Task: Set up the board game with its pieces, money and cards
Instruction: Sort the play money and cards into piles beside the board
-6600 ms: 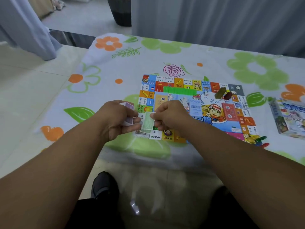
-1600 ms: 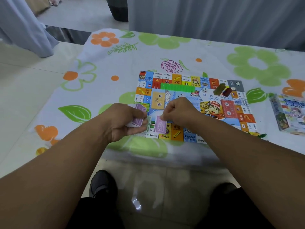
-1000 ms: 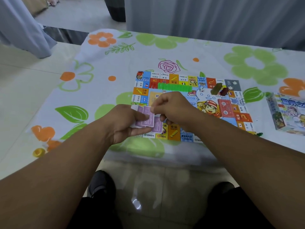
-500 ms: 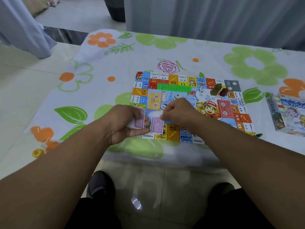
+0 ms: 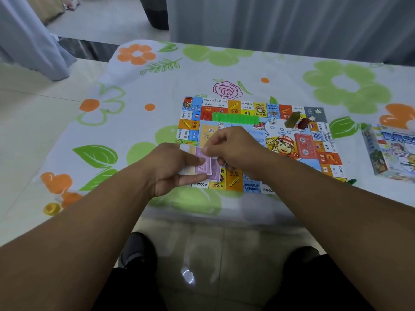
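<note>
My left hand is curled round a small stack of play money, purple note uppermost and paler ones beneath, held just above the near left corner of the board. My right hand pinches that top note at its far edge between thumb and forefinger. A laid purple note rests on the board's near row, partly hidden by the stack. Risks, in my judgement: the notes look thin and may cling, so two could lift as one and spoil the count. The pinch takes only an edge, so a note could slip free. The board lies close to the near edge of the worktop, so a dropped note may go to the floor. The laid note is unweighted, and my right forearm crosses the board near it and could sweep it off. The green houses and die lie well apart, at the far side.
</note>
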`<state>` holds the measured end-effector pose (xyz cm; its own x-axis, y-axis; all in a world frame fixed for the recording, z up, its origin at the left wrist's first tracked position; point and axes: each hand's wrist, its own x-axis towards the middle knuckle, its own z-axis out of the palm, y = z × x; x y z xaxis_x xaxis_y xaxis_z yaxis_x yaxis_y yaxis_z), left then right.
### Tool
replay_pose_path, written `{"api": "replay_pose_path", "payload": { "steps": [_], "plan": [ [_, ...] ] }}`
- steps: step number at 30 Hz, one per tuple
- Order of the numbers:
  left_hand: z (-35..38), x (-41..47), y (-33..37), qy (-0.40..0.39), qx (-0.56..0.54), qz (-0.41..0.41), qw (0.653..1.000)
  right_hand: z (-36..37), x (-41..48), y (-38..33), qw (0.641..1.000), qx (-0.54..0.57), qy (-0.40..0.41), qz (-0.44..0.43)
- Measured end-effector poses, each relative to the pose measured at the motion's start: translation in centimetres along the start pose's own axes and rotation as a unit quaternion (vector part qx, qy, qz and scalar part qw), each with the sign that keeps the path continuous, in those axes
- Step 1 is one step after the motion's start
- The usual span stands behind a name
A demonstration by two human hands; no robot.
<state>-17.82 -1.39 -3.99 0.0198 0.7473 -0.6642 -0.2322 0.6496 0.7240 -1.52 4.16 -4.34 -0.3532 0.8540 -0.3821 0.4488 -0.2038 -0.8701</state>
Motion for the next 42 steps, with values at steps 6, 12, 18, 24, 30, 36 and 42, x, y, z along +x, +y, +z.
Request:
{"api": "replay_pose_path", "payload": {
  "steps": [6,12,18,24,30,36,42],
  "plan": [
    [-0.7,0.2,0.0,0.036,0.005,-0.001,0.999,-1.0,0.1,0.6,0.997,0.0,0.052,0.051],
    [-0.7,0.3,0.3,0.042,-0.01,-0.011,0.999,-1.0,0.5,1.7,0.994,-0.066,0.047,0.07],
    [-0.5,0.1,0.5,0.016,-0.041,-0.017,0.999,-0.9,0.8,1.9,0.992,-0.087,0.07,0.056],
    [0.3,0.3,0.2,-0.001,-0.023,-0.004,1.0,-1.1,0.1,0.8,0.999,0.017,0.024,0.038],
    [1.6,0.2,0.1,-0.018,-0.021,-0.006,1.0,-1.8,-0.6,0.7,1.0,0.007,0.005,0.02],
    [2.2,0.5,0.0,-0.009,-0.003,-0.005,1.0,-3.9,-1.3,1.6,0.997,0.008,0.041,0.062],
    [2.3,0.8,-0.2,0.011,0.001,-0.009,1.0,-5.4,-1.8,3.3,0.991,-0.053,0.055,0.112]
  ]
}}
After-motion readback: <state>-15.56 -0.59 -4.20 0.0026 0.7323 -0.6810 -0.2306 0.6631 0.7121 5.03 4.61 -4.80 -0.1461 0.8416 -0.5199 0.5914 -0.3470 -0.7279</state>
